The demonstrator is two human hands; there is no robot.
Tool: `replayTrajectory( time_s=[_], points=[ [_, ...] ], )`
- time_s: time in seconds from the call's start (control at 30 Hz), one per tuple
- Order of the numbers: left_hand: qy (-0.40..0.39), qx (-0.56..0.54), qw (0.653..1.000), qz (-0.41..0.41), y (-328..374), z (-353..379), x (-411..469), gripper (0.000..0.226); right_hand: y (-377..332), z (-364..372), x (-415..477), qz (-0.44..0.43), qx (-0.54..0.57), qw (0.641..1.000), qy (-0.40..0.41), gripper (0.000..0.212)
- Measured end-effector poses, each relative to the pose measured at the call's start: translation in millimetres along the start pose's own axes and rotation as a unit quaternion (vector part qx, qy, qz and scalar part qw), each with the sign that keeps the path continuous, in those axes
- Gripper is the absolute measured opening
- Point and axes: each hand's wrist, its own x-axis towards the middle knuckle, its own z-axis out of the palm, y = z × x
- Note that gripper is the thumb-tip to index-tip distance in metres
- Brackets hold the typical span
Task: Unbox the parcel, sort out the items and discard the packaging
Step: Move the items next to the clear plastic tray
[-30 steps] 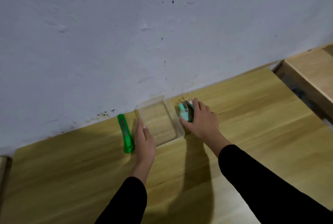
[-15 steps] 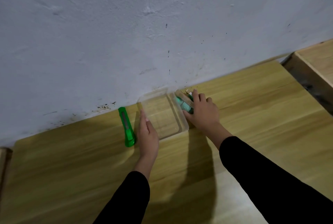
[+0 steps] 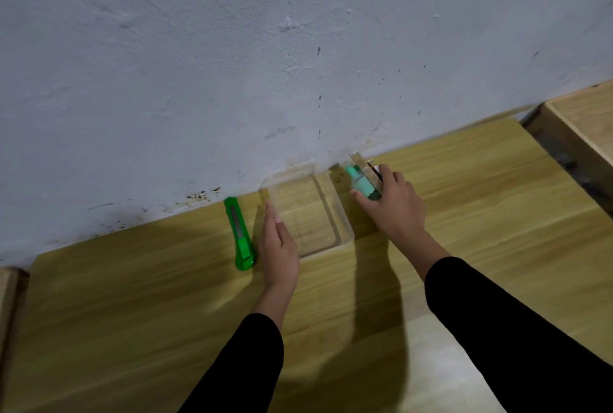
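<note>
The right hand (image 3: 396, 205) is closed around a small bundle of items (image 3: 363, 180): a teal tube or bottle and what looks like a flat pale card or wooden piece behind it, held just beside the right wall of the clear plastic box (image 3: 308, 210). The left hand (image 3: 278, 243) lies flat and extended, fingers together, against the box's left side, steadying it and grasping nothing. The box looks empty and sits on the wooden worktop (image 3: 149, 313) close to the wall (image 3: 232, 64). A green utility knife (image 3: 239, 233) lies just to the left of the left hand.

I see no parcel or wrapping here. The bundle seems loosely gathered, so a piece could slip out on its way over the rim. The light box might skid if nudged, and the knife sits near enough to be bumped.
</note>
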Motion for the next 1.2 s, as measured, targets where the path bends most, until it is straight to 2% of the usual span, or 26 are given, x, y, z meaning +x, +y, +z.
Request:
replayTrajectory(
  time_s=[0.13, 0.27, 0.37, 0.47, 0.6, 0.73, 0.97, 1.2],
  points=[
    [0.020, 0.017, 1.000, 0.008, 2.1, 0.9, -1.9, 0.045, -29.9, -10.4, -9.5, -0.050, 0.042, 0.997, 0.032, 0.072],
    [0.015, 0.010, 1.000, 0.023, 3.5, 0.2, -4.0, 0.046, -71.5, 5.9, -23.3, -0.115, 0.004, 0.993, -0.033, 0.072],
    [0.002, -0.013, 1.000, 0.025, -1.3, -3.7, -0.8, 0.046, -86.5, 21.2, -29.6, -0.112, -0.025, 0.990, -0.084, 0.073],
    [-0.025, -0.037, 0.999, 0.023, -6.4, -9.1, 3.7, 0.046, -92.8, 32.8, -31.3, -0.101, -0.047, 0.989, -0.100, 0.078],
    [-0.065, -0.070, 0.995, 0.019, -9.4, -13.9, 5.0, 0.047, -98.0, 41.5, -29.1, -0.089, -0.009, 0.988, -0.128, 0.081],
    [-0.062, -0.076, 0.995, 0.018, -9.6, -12.5, 6.8, 0.046, -94.6, 48.5, -31.8, -0.122, 0.017, 0.977, -0.177, 0.075],
    [-0.054, -0.059, 0.996, 0.028, -12.7, -9.5, 6.4, 0.046, -87.4, 43.8, -35.2, -0.132, 0.021, 0.980, -0.148, 0.072],
    [-0.033, -0.032, 0.997, 0.054, -15.9, -6.7, 10.1, 0.046, -83.3, 52.6, -42.2, -0.129, 0.118, 0.978, -0.115, 0.066]
  ],
)
